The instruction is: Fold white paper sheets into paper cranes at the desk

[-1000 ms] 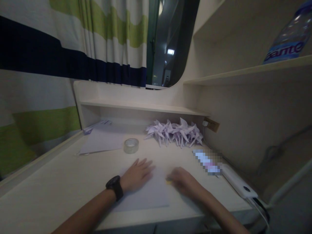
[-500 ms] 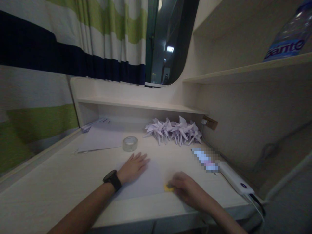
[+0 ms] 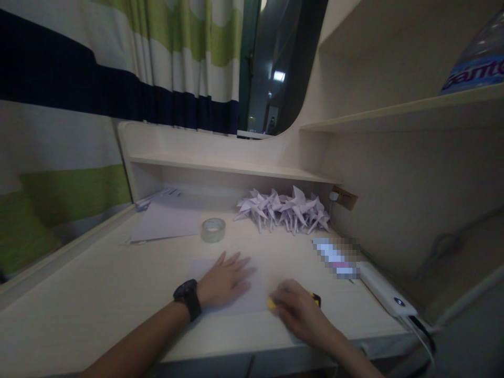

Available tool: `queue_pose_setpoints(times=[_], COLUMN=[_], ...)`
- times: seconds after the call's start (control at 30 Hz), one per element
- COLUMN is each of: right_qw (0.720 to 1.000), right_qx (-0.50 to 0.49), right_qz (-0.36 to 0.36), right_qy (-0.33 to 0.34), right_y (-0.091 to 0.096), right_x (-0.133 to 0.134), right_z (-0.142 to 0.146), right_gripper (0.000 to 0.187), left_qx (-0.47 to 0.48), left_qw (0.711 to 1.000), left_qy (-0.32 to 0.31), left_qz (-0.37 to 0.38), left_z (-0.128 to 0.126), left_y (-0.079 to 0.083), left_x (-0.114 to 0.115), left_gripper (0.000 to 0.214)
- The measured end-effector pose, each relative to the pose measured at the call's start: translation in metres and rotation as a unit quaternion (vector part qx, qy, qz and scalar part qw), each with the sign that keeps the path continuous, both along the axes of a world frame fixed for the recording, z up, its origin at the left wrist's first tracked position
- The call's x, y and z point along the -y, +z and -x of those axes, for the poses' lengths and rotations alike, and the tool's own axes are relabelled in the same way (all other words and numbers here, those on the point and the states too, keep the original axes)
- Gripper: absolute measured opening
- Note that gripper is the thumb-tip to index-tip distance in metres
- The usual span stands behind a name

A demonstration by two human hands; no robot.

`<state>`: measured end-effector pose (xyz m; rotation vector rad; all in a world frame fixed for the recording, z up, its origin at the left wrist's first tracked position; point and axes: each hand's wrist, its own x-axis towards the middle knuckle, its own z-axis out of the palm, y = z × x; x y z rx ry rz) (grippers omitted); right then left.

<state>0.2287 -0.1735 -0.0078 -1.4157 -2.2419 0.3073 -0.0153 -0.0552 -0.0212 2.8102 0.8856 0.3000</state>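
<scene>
A sheet of white paper [image 3: 255, 299] lies flat near the front of the desk. My left hand [image 3: 226, 281], with a black watch on the wrist, rests on it, fingers spread. By the sheet's right edge my right hand [image 3: 295, 307], slightly blurred, is closed around a yellow-and-black tool that looks like a utility knife [image 3: 316, 299]. Its yellow end shows at the fingers and its black end sticks out behind them; a blade cannot be made out. Beyond my left hand sits a roll of clear tape [image 3: 213, 231]. Several folded white paper pinwheels [image 3: 285, 210] are heaped at the back.
A stack of white paper [image 3: 165, 218] occupies the back left of the desk [image 3: 98, 304]. On the right are a blurred-out phone [image 3: 334, 258] and a white power strip [image 3: 388, 294] with cables. A plastic bottle [image 3: 478, 63] stands on the upper right shelf [image 3: 413, 113].
My left hand has slid right and a little nearer over the paper, its fingers spread wider. The tool's black end now shows behind my right hand. The view has shifted slightly.
</scene>
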Motion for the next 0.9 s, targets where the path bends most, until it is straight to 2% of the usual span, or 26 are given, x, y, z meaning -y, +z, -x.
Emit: queue_pose_setpoints(times=[0.13, 0.37, 0.67, 0.9], right_qw=[1.000, 1.000, 1.000, 1.000], right_qx=[-0.002, -0.001, 0.003, -0.001], right_qz=[-0.011, -0.016, -0.026, -0.021], right_qy=[-0.013, -0.015, -0.010, 0.012], right_y=[-0.001, -0.001, -0.003, -0.005], right_x=[0.003, 0.001, 0.002, 0.002], right_z=[0.000, 0.004, 0.004, 0.001], right_gripper=[0.018, 0.015, 0.012, 0.011], left_qx=[0.003, -0.032, -0.047, -0.041], left_qw=[1.000, 0.999, 0.999, 0.999], left_qy=[0.008, 0.029, 0.016, 0.020], left_qz=[0.000, -0.014, -0.008, -0.021], left_z=[-0.001, -0.007, -0.007, -0.007], left_y=[0.003, 0.008, 0.012, 0.011], left_x=[0.004, 0.017, 0.017, 0.021], left_gripper=[0.053, 0.076, 0.075, 0.064])
